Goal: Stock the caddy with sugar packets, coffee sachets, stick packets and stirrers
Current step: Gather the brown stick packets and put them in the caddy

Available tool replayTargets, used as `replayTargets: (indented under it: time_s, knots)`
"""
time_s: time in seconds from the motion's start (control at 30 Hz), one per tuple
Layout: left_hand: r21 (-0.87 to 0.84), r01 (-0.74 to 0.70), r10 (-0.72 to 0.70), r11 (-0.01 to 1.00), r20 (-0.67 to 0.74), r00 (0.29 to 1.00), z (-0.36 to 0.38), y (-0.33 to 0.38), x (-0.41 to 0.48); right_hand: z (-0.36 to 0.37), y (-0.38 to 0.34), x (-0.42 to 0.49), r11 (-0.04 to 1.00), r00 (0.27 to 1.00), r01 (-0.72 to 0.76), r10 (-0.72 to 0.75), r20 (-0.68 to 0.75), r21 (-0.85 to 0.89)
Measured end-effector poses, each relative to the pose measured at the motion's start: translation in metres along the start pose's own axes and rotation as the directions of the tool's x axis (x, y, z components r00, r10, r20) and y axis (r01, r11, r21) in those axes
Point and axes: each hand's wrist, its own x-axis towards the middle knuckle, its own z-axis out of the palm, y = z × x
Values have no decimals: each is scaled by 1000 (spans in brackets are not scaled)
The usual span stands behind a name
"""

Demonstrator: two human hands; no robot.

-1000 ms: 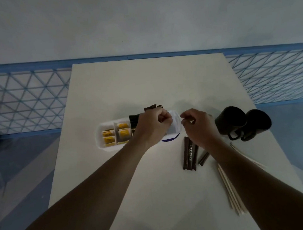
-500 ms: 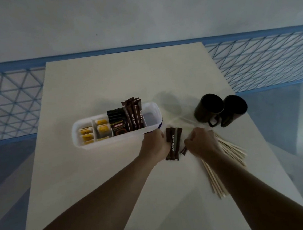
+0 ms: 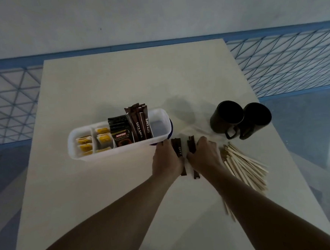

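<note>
On the tabletop (image 3: pixel 125 187), just beside the part-stocked caddy (image 3: pixel 122 150), the left hand (image 3: pixel 167 162) curls its fingers round one loose stick packet (image 3: pixel 177 150) and the right hand (image 3: pixel 205 155) round a second stick packet (image 3: pixel 191 146), apparently gathering both for loading.

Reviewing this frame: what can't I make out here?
- Head view: count of loose stick packets, covered by the left hand and right hand.
- Head view: part of the stirrers, under the right forearm.
- Head view: contents of the mugs, interiors too dark.
- Head view: print on the sugar packets, too small.
</note>
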Motion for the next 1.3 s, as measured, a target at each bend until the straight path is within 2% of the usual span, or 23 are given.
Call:
replayTargets:
  time_s: [0.13, 0.3, 0.63, 0.77, 0.9, 1.07, 1.2, 1.3]
  knots:
    - [41, 13, -12, 999, -34, 999, 5, 0, 0, 0, 2, 4, 1000, 999, -11, 10, 46, 7]
    - [169, 28, -29, 985, 6, 1000, 4, -3, 5, -5, 8, 5, 1000, 991, -26, 25, 128, 10]
    - [291, 22, -42, 956, 63, 997, -3, -12, -4, -6, 9, -6, 993, 992, 96, -90, 83, -63]
    - [247, -5, -18, 969, 93, 995, -9, -15, -8, -9, 8, -9, 998, 996, 68, -67, 59, -10]
    - [193, -57, 22, 980, 178, 984, -23, -14, -9, -16, 2, -12, 998, 991, 34, -40, 125, 54]
    - [107, -106, 73, 989, 277, 958, -52, -3, -10, -28, -19, -12, 986, 985, 167, -167, 46, 10]
    - [9, -124, 120, 992, 205, 971, -89, 13, -8, -40, -49, -11, 971, 974, 226, -226, -6, 74]
    - [-26, -173, 174, 985, 78, 982, -120, 21, -5, -45, -73, -10, 933, 951, 308, -298, -81, 187]
